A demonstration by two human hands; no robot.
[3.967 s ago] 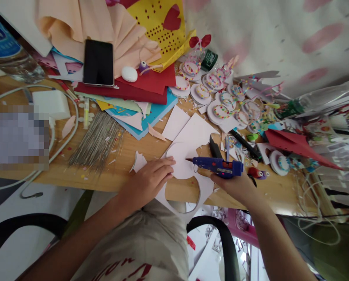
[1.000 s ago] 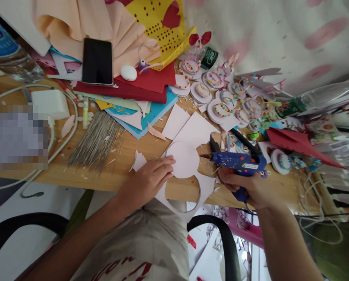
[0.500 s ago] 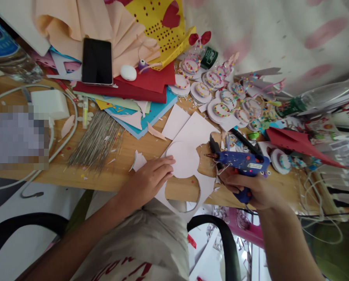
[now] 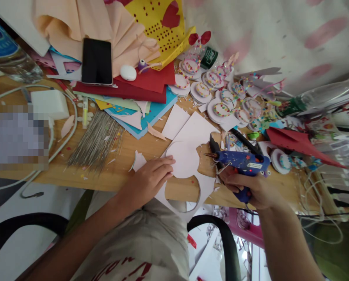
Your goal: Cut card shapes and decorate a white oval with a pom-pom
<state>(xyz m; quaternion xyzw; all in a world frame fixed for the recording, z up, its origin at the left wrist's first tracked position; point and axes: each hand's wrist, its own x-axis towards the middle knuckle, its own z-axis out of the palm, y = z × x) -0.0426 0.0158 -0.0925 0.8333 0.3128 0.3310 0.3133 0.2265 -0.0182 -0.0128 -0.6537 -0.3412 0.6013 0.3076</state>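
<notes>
A white paper disc (image 4: 182, 159) lies at the table's near edge, overlapping white card sheets behind it. My left hand (image 4: 152, 175) has its fingers pressed together on the disc's left edge; the thumb is hidden. Below the disc, a white card scrap (image 4: 206, 189) with rounded cut-outs hangs over the table edge. In my right hand (image 4: 253, 187) is a blue hot glue gun (image 4: 243, 162), held by its handle, a small red light on its body. Its nozzle points left, a short distance right of the disc and apart from it.
Behind the disc stand several small beaded paper hats (image 4: 221, 109). A bundle of thin wires (image 4: 97, 142), coloured paper (image 4: 157, 113) and a phone (image 4: 97, 61) lie to the left. A clear bottle (image 4: 323, 95) lies at right; a white cable (image 4: 72, 136) loops at left.
</notes>
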